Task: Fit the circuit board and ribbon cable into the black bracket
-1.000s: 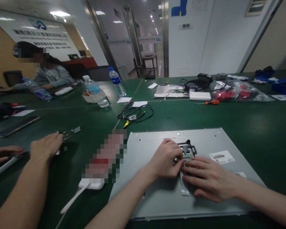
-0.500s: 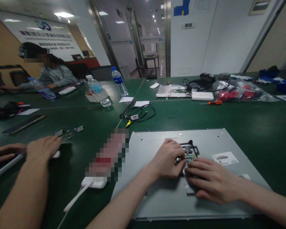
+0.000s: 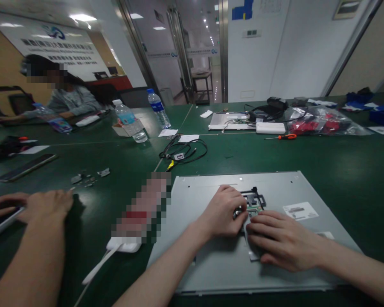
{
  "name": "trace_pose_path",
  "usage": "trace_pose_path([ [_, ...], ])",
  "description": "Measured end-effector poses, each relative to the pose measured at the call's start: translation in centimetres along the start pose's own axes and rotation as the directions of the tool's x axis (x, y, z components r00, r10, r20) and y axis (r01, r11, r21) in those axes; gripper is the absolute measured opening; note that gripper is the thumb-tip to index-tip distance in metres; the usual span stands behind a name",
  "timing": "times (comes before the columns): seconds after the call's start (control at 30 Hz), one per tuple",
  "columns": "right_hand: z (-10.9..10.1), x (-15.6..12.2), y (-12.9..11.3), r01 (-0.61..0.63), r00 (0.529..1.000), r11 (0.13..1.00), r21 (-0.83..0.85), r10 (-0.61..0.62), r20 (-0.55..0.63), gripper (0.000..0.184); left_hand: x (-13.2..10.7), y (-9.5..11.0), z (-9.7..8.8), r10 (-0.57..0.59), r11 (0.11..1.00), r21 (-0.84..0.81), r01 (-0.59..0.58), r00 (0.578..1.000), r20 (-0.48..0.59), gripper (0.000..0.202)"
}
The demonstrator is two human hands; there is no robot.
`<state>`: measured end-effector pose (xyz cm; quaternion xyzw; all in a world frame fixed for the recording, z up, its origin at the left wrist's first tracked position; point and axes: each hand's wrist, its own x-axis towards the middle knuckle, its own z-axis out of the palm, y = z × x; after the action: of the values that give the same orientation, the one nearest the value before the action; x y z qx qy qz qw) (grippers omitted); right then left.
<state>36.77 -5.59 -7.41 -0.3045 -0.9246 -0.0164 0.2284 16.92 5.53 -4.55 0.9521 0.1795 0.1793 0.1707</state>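
Note:
A large grey metal panel (image 3: 211,264), like the back of a flat display, lies on the table in front of me. In its middle is an opening with a green circuit board (image 3: 253,209) and a dark frame. My left hand (image 3: 225,211) is curled over the left side of this board, thumb and fingers closed; what they grip is hidden. Just right of it, my right hand (image 3: 283,241) has its fingers bent over a small grey metal plate (image 3: 253,251), which shows between fingers and thumb. Most of the plate is covered.
At left, a co-worker's hands (image 3: 49,204) hold a pale device beside small metal parts (image 3: 89,178). A phone (image 3: 137,209) with a white cable lies left of the panel. Beyond are coiled black cables (image 3: 185,151), bottles (image 3: 132,123), and an orange screwdriver (image 3: 286,137).
My hands stay nearly in place over the board. More of the small metal plate shows beside my right hand. The co-worker's hand has drawn back slightly to the left from the small parts.

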Motion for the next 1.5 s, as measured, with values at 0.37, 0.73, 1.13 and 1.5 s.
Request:
trace_pose_path([
  [0.37,-0.17,-0.11,0.09,-0.029,0.999,0.999,0.014,0.028,0.046,0.033,0.0,-0.12,0.07,-0.018,1.0,-0.019,0.018,1.0,0.002,0.001],
  [0.73,0.1,-0.12,0.2,-0.043,0.999,0.996,0.076,0.041,0.028,0.033,0.05,-0.22,0.13,-0.021,0.999,-0.032,0.021,1.0,0.01,0.006],
  [1.13,-0.18,0.15,0.12,-0.046,0.997,0.995,0.087,0.04,0.061,0.036,0.03,-0.11,-0.2,-0.009,0.999,-0.043,0.01,1.0,0.018,0.015],
  [1.5,-0.19,0.08,0.04,-0.04,0.998,0.997,0.065,0.037,0.054,0.036,0.1,-0.15,-0.06,0.0,1.0,-0.01,0.0,0.999,0.035,0.008],
])
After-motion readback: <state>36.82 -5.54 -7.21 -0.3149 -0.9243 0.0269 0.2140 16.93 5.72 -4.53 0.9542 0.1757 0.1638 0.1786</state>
